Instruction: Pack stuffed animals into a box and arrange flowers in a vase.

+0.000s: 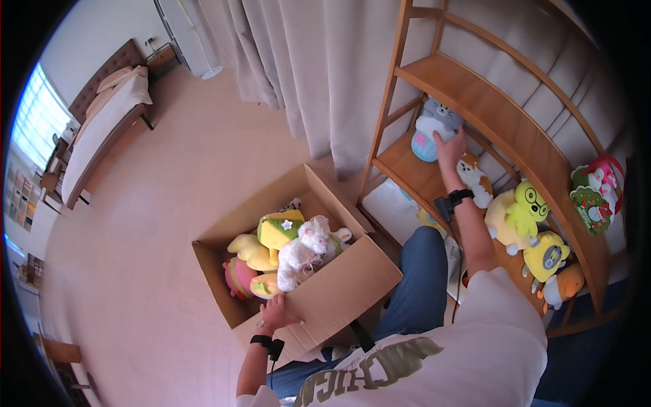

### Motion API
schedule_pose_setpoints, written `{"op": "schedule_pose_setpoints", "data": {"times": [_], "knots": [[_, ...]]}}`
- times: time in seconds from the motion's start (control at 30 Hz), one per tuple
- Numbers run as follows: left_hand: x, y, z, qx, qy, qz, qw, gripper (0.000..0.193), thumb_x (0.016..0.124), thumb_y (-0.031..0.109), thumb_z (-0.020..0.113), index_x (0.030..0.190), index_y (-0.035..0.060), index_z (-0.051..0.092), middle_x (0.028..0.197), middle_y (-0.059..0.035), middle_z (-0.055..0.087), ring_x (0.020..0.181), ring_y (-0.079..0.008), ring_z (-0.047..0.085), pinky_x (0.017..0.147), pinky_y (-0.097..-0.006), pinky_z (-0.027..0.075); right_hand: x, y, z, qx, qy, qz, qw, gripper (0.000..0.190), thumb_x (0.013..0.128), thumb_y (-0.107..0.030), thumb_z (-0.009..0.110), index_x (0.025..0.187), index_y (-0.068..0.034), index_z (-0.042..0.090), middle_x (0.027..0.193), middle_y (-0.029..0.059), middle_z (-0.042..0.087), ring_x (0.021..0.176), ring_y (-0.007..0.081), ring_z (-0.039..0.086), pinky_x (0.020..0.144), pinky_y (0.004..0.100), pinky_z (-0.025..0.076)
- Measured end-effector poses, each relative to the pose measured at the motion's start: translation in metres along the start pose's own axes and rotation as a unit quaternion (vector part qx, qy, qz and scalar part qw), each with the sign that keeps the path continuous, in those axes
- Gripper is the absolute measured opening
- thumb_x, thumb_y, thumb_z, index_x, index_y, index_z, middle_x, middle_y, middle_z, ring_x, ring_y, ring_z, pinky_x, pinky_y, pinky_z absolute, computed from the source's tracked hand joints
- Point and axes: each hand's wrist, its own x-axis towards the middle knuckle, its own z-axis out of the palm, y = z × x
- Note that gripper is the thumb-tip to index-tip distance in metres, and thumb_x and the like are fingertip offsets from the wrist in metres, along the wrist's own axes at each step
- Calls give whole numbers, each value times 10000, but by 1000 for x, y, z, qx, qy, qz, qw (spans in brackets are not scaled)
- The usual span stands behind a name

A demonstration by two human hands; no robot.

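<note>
On the left part of a wooden shelf, my right hand [450,148] is against a grey cat plush in a blue cup [426,141]; its fingers lie on the plush's side, and whether they grip it I cannot tell. My left hand [277,313] rests with fingers spread on the near edge of an open cardboard box [341,295]. Inside the box lie a white fluffy plush [300,257], a yellow-and-green plush [279,229], a pink plush [240,277] and several others. A brown-and-white plush [474,180] lies just beside my right forearm.
Farther along the same shelf are a lime-green plush with glasses [529,208], a yellow plush [546,257] and an orange-and-grey plush [563,287]. The upper wooden shelf [488,102] overhangs my right hand. A beige curtain [305,76] hangs behind the box; a bed [109,127] stands farther off.
</note>
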Motion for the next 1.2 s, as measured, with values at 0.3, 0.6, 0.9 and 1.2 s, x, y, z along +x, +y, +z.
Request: {"op": "schedule_pose_setpoints", "data": {"times": [0.3,0.6,0.9,1.2], "knots": [[17,12,44,211,173,-36,961,364,740,247,651,1039,78,529,962,-79,547,926,-243,533,762,-393,404,27,53,43,70,-124,77,987,1105,526,-389,871,1322,107,287,1290,260,442,1212,344,448,1005,375,369],[41,8,50,33,196,-105,974,179,772,214,613,928,125,610,836,-75,639,770,-260,630,673,-412,466,12,39,27,255,-218,175,926,606,590,-218,828,1095,35,610,1055,132,648,971,249,607,872,331,450],[39,18,62,-51,228,37,972,191,783,124,540,949,167,622,860,-93,655,761,-294,642,645,-410,504,-149,-49,-85,378,-408,221,801,587,613,-69,793,1147,14,568,1122,117,613,1018,194,582,871,301,456],[14,-1,54,-73,235,102,964,171,785,168,555,942,169,621,885,-65,646,779,-277,641,647,-404,508,-218,-178,14,189,-478,-173,840,705,674,-201,754,1280,-18,444,1222,191,470,1139,337,488,946,395,414]]}}
